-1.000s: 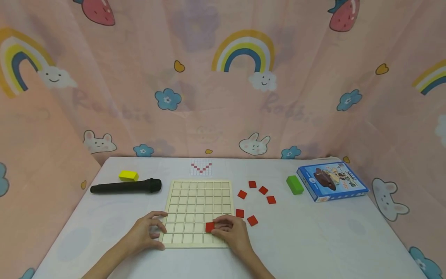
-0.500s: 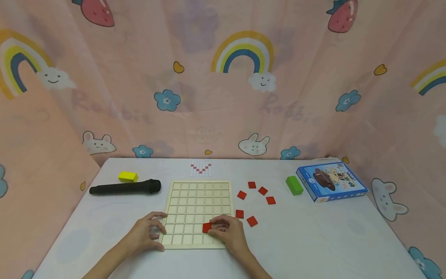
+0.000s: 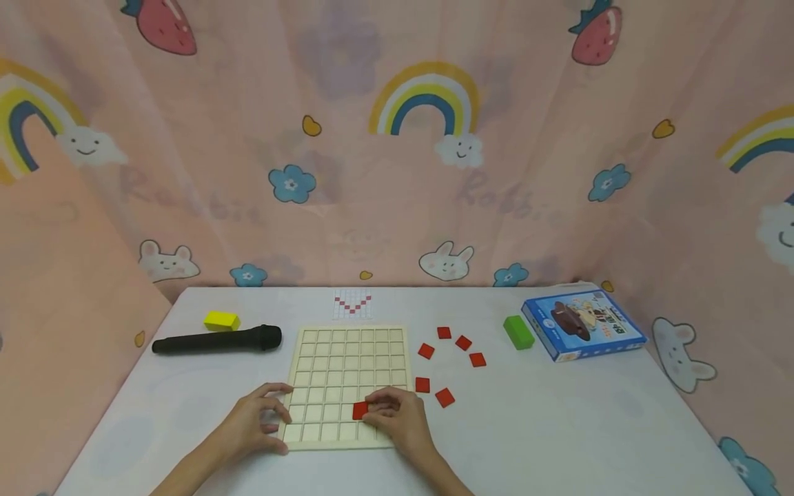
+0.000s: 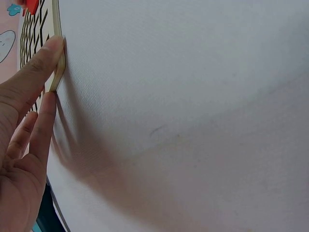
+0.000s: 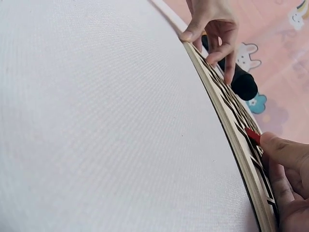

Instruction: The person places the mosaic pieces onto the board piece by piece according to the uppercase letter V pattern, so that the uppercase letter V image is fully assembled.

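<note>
Tile [image 3: 360, 411] shifted leftward | right fingers [image 3: 386, 395] pinch it | (left fingers [image 4: 45, 121], extended, touch board [image 3: 342, 378])

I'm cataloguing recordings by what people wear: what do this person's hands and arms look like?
The left hand and right hand are uncovered, with no gloves and no rings visible. The forearms, as far as they show, have no sleeves, visible cables or markings.
</note>
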`<move>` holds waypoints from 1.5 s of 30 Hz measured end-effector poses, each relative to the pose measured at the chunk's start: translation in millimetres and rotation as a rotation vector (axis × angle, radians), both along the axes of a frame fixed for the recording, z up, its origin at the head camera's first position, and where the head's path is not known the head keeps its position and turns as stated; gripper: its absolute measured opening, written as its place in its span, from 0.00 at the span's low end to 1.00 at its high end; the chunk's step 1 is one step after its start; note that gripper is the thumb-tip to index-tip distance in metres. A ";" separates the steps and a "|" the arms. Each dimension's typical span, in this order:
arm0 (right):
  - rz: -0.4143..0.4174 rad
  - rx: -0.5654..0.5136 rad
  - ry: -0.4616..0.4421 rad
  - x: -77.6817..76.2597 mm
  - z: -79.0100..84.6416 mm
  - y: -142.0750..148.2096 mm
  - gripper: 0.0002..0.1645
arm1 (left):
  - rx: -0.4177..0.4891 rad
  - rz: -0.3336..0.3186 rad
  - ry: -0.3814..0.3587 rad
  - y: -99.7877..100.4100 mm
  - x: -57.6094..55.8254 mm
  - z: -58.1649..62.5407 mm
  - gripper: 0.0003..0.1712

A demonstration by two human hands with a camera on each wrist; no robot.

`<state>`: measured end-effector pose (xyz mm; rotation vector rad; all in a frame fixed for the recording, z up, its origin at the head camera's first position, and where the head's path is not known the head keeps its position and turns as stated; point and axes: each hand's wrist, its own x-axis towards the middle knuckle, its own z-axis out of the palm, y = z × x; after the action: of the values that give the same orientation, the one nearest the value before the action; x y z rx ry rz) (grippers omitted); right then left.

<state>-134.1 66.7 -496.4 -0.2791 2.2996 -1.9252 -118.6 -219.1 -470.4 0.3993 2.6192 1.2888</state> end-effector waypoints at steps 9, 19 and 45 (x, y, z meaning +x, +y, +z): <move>0.007 -0.006 0.006 -0.1 -1.8 0.7 0.14 | -0.010 -0.017 0.028 0.9 -2.6 -3.5 0.21; 0.018 0.021 0.009 -2.0 -3.4 -3.7 0.14 | -0.014 0.003 0.006 -2.0 -1.4 -3.2 0.21; 0.024 -0.002 -0.003 -3.0 0.4 -7.5 0.14 | 0.004 0.013 -0.026 -1.3 -1.2 -3.7 0.21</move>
<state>-137.1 59.2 -495.9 -0.3022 2.2823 -1.9152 -119.8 -220.4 -474.1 0.3645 2.6023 1.2942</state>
